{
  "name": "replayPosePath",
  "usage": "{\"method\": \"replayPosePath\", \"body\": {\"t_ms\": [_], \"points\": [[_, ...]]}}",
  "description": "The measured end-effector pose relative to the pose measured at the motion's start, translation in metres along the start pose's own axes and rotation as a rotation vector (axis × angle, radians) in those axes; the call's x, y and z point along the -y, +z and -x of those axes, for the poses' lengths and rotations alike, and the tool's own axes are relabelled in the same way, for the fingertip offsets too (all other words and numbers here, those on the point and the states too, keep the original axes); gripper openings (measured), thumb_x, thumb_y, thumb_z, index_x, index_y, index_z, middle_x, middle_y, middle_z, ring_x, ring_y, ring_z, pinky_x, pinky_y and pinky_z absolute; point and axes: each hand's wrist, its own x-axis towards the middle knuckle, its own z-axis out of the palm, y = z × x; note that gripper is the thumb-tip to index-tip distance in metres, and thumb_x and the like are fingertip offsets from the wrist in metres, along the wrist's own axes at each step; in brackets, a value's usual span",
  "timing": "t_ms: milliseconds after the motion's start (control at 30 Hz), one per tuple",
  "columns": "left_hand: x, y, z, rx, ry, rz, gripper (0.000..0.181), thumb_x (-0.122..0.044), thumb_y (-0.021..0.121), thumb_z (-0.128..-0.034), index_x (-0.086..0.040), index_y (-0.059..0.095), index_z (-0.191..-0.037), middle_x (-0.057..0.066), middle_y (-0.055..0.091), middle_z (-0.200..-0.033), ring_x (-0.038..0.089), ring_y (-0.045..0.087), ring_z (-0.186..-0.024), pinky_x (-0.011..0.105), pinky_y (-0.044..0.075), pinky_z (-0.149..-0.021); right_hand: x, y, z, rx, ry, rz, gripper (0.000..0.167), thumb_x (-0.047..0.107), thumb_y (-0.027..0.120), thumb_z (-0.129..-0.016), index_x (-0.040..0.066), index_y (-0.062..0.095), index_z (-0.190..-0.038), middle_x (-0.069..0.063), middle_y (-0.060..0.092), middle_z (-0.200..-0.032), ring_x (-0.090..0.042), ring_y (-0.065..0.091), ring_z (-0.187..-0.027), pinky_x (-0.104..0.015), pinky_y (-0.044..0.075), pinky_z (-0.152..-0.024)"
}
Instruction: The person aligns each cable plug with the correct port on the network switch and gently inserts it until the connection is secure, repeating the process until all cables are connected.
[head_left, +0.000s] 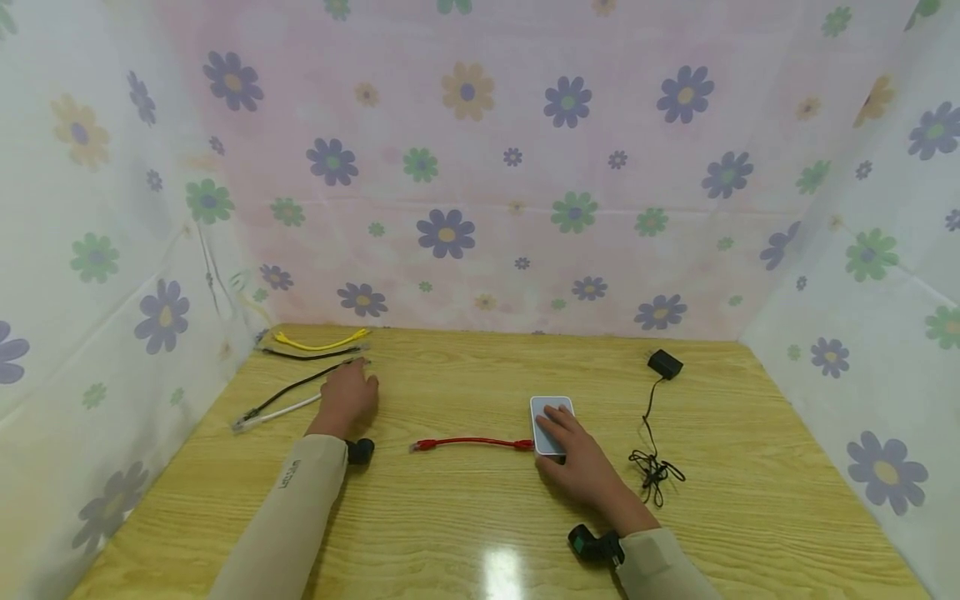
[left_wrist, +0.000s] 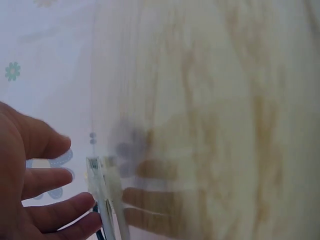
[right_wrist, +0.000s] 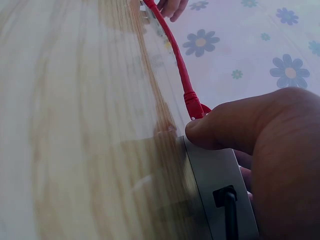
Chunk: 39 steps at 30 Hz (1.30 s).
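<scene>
My left hand [head_left: 347, 398] reaches to the cables at the table's left, over a white cable [head_left: 288, 410] and beside a black cable [head_left: 296, 385]. In the left wrist view its fingers are spread and fairly straight. Two lower fingertips lie close to a cable end with a clear plug [left_wrist: 93, 172]; whether they touch it I cannot tell. My right hand [head_left: 583, 468] rests on a flat white box [head_left: 537, 408], fingers over its top. Its thumb touches the box's side beside a red cable [right_wrist: 175, 52], whose near end meets the box. A black lead [right_wrist: 230, 215] enters the same side.
A yellow cable [head_left: 318, 345] and another black cable [head_left: 311, 357] lie at the back left. To the right are a black power adapter [head_left: 665, 364] and its tangled cord [head_left: 655, 475]. Flowered cloth [head_left: 495, 167] walls the wooden table [head_left: 450, 533] at back and sides.
</scene>
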Motion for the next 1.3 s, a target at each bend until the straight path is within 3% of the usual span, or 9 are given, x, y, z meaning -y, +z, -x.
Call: {"method": "replayPosePath", "body": {"t_ms": [233,467,767,1033,1300], "points": [[0.0,0.001,0.0,-0.035,0.045,0.007,0.043,-0.008,0.035,-0.0997,0.008,0.046,-0.137,0.033,0.048,-0.136,0.052,0.043,-0.125,0.062,0.041,-0.099,0.001,0.0,0.0,-0.006,-0.003,-0.001,0.059,0.022,0.067,-0.091,0.009,0.046,-0.145,-0.01,0.035,-0.156,-0.036,0.023,-0.147,-0.057,0.038,-0.106],[-0.003,0.005,0.002,-0.022,0.085,0.03,0.037,-0.001,0.037,-0.0967,0.013,0.056,-0.125,0.032,0.059,-0.122,0.046,0.056,-0.114,0.053,0.048,-0.095,-0.001,0.001,0.0,-0.004,0.003,-0.009,0.06,0.023,0.067,-0.09,0.011,0.046,-0.145,-0.009,0.034,-0.156,-0.035,0.022,-0.148,-0.056,0.038,-0.107],[-0.006,0.011,0.001,-0.025,0.085,0.027,0.029,-0.005,0.044,-0.0958,0.006,0.067,-0.11,0.023,0.068,-0.107,0.038,0.064,-0.099,0.049,0.053,-0.083,0.0,0.001,0.0,-0.026,-0.008,-0.008,0.059,0.022,0.067,-0.09,0.009,0.048,-0.144,-0.01,0.036,-0.155,-0.037,0.024,-0.146,-0.057,0.04,-0.105],[-0.013,0.01,0.005,-0.015,0.084,-0.01,0.027,-0.01,0.047,-0.0968,0.001,0.065,-0.112,0.019,0.069,-0.104,0.033,0.065,-0.091,0.049,0.053,-0.078,0.001,0.0,0.0,-0.004,0.004,-0.003,0.058,0.022,0.066,-0.091,0.01,0.047,-0.145,-0.01,0.035,-0.155,-0.037,0.023,-0.147,-0.056,0.039,-0.106],[-0.02,0.01,0.01,-0.048,0.124,-0.027,0.027,-0.015,0.048,-0.0967,0.0,0.062,-0.114,0.016,0.07,-0.099,0.026,0.064,-0.074,0.047,0.052,-0.07,0.004,-0.002,0.0,0.005,0.016,-0.015,0.058,0.022,0.066,-0.091,0.01,0.046,-0.145,-0.01,0.034,-0.156,-0.036,0.022,-0.148,-0.056,0.038,-0.107]]}}
